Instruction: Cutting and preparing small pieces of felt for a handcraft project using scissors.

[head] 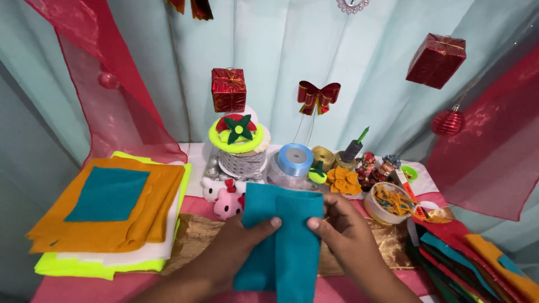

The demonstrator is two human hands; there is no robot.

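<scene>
Pinching teal felt strip (pixel 286 247) between them, left hand (pixel 238 244), right hand (pixel 345 233), thumbs on top

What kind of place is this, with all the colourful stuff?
Probably a home craft table dressed for the holidays: stacked felt sheets, a blue ribbon roll, and hanging red gift boxes. Both hands hold teal felt.

A soft teal felt sheet (pixel 283 241) hung upright between the hands, its two side edges folded inward so they overlapped down the middle. It was in front of the table's gold fabric, lower edge out of view.
</scene>
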